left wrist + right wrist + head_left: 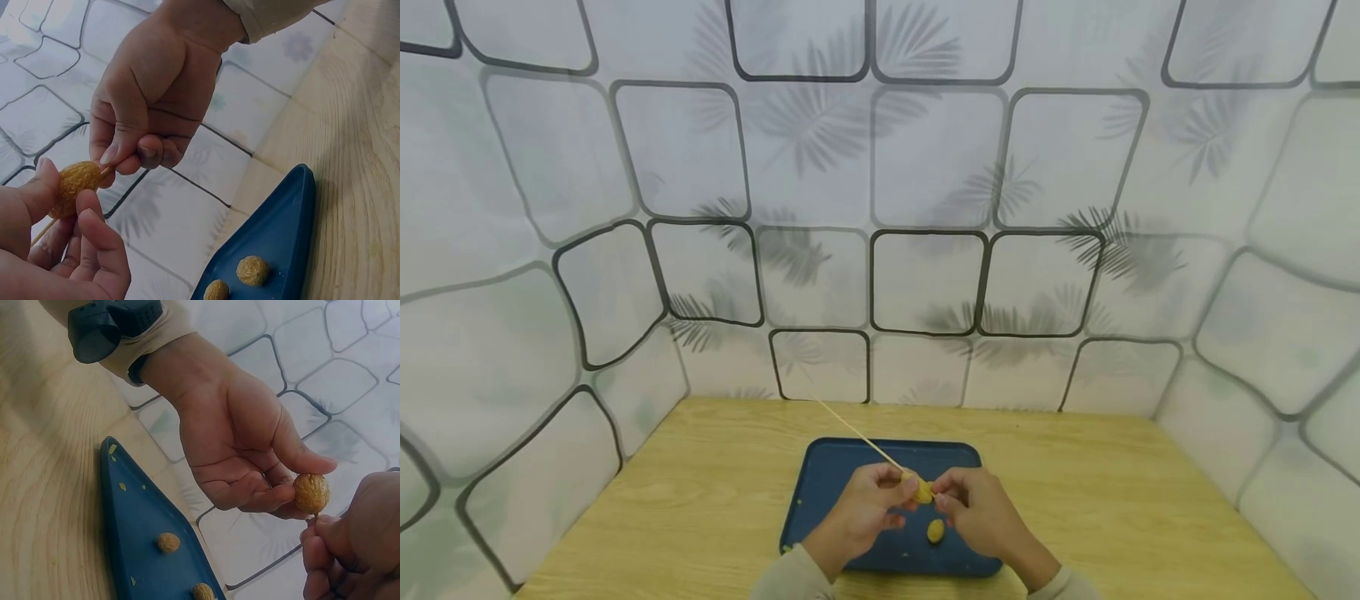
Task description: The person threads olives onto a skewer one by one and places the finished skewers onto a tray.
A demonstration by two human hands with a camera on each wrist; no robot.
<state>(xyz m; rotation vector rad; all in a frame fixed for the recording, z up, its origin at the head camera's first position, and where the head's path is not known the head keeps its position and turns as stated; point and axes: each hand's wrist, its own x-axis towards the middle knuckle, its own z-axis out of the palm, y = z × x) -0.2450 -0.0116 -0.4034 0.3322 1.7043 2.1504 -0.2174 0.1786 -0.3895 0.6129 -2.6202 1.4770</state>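
My left hand [867,510] holds a golden-brown, wrinkled ball [919,490] between thumb and fingers. A thin wooden skewer [857,433] runs through this ball, its long part reaching away to the upper left. On the other side a short end sticks out, and my right hand [983,510] pinches it between thumb and forefinger. In the left wrist view the pierced ball [76,181] sits between the two hands, close to the right fingertips. Below them on a blue tray [835,458] lies a loose ball [936,531] of the same kind; a second loose ball [216,290] shows beside it in the left wrist view.
The tray rests on a light wooden table [1075,483]. Small yellowish crumbs [122,486] are scattered over the tray. Patterned white curtains [925,275] stand round the table at the back and both sides.
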